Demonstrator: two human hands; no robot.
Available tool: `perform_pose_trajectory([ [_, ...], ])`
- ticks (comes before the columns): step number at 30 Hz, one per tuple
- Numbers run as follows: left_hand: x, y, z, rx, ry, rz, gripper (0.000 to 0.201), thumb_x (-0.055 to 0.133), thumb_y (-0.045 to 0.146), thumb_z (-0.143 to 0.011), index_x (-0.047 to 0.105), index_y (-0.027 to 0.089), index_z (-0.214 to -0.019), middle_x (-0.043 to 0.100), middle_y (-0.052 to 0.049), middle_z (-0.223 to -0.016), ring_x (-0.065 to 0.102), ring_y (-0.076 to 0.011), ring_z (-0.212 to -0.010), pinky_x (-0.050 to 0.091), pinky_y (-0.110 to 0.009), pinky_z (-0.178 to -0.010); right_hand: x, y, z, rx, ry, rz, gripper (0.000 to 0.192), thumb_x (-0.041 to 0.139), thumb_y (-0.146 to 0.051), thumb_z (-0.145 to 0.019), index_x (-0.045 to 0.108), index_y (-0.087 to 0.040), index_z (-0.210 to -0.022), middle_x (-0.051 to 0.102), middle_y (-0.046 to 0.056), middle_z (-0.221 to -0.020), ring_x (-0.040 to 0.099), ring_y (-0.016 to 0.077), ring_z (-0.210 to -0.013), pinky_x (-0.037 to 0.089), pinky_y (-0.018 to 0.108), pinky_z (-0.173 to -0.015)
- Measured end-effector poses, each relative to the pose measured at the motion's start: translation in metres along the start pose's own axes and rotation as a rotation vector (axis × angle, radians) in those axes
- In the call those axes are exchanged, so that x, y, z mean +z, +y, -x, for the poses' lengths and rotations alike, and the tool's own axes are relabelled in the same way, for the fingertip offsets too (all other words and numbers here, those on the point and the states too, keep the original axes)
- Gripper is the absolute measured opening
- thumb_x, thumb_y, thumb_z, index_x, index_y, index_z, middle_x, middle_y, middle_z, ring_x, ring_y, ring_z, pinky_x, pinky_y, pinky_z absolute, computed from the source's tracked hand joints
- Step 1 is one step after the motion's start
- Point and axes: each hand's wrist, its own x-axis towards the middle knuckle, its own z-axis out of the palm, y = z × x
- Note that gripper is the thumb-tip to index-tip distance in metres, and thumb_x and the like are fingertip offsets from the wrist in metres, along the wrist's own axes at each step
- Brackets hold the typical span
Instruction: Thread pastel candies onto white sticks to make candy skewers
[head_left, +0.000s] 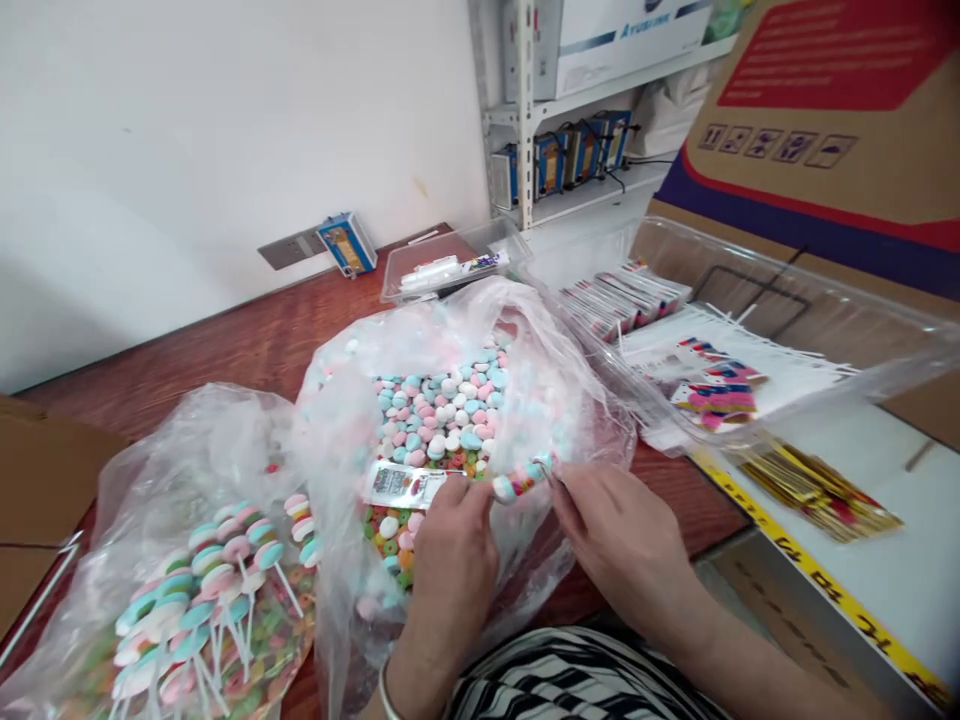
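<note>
My left hand is closed, with a silver printed wrapper poking out past its fingers to the left. Between my two hands is a short row of pastel candies threaded on a stick; its left end is against my left fingertips. My right hand pinches the other end of that candy stick. Both hands hover over a large clear plastic bag full of loose pink, blue and white round candies, with small ring-shaped candies lower down.
On the left, another plastic bag carries several candy lollipops. To the right stands a clear tray of white sticks and wrappers, beside gold packets. A smaller clear box, cardboard carton and shelf are behind.
</note>
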Motion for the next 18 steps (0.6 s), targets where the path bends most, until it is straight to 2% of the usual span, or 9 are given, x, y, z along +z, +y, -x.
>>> perform_pose_trajectory([
  [3,0.004,0.003,0.005,0.039,0.035,-0.231,0.030,0.044,0.000,-0.083,0.065,0.020,-0.088,0.059,-0.006,-0.084,0.055,-0.0199,-0.076,0.037,-0.029,-0.066,0.018,-0.014,-0.022,-0.114,-0.051,0.096,0.016,0.051,-0.011,-0.091,0.058,-0.020,-0.079,0.058,0.005,-0.072,0.054,0.0235,-0.068,0.039,0.037,-0.067],
  [7,0.004,0.000,0.012,0.062,0.142,-0.278,0.024,0.046,0.001,-0.084,0.061,0.019,-0.082,0.058,-0.004,-0.075,0.054,-0.0198,-0.069,0.035,-0.030,-0.061,0.032,-0.029,-0.028,-0.292,-0.028,0.099,0.021,0.048,-0.005,-0.089,0.060,-0.017,-0.077,0.058,0.006,-0.069,0.051,0.0229,-0.064,0.038,0.038,-0.065],
  [9,0.003,-0.002,0.013,0.060,0.185,-0.237,0.021,0.047,0.004,-0.087,0.061,0.019,-0.090,0.060,-0.005,-0.075,0.056,-0.0202,-0.071,0.037,-0.030,-0.062,0.033,-0.035,-0.024,-0.360,0.005,0.079,0.024,0.045,-0.004,-0.091,0.062,-0.015,-0.078,0.059,0.007,-0.069,0.052,0.0220,-0.064,0.038,0.038,-0.067],
  [12,0.001,-0.005,0.014,0.060,0.225,-0.149,0.026,0.049,0.007,-0.089,0.061,0.019,-0.108,0.064,-0.005,-0.080,0.058,-0.0199,-0.074,0.039,-0.029,-0.064,0.033,-0.041,-0.018,-0.405,0.051,0.037,0.028,0.041,-0.003,-0.093,0.063,-0.014,-0.080,0.059,0.006,-0.066,0.052,0.0210,-0.063,0.039,0.038,-0.068],
  [15,0.000,-0.007,0.014,0.018,0.270,-0.024,0.021,0.049,0.011,-0.090,0.066,0.020,-0.100,0.064,-0.005,-0.080,0.058,-0.0185,-0.073,0.041,-0.029,-0.066,0.035,-0.045,-0.015,-0.367,0.070,-0.013,0.028,0.041,-0.005,-0.094,0.062,-0.015,-0.079,0.058,0.005,-0.065,0.051,0.0206,-0.061,0.038,0.037,-0.065],
  [18,-0.002,-0.009,0.010,-0.115,0.300,0.255,0.018,0.053,0.014,-0.089,0.069,0.020,-0.091,0.066,-0.005,-0.083,0.059,-0.0179,-0.078,0.043,-0.028,-0.073,0.042,-0.046,-0.015,-0.298,0.088,-0.059,0.024,0.047,-0.011,-0.095,0.059,-0.019,-0.076,0.057,0.003,-0.062,0.050,0.0202,-0.060,0.038,0.036,-0.064],
])
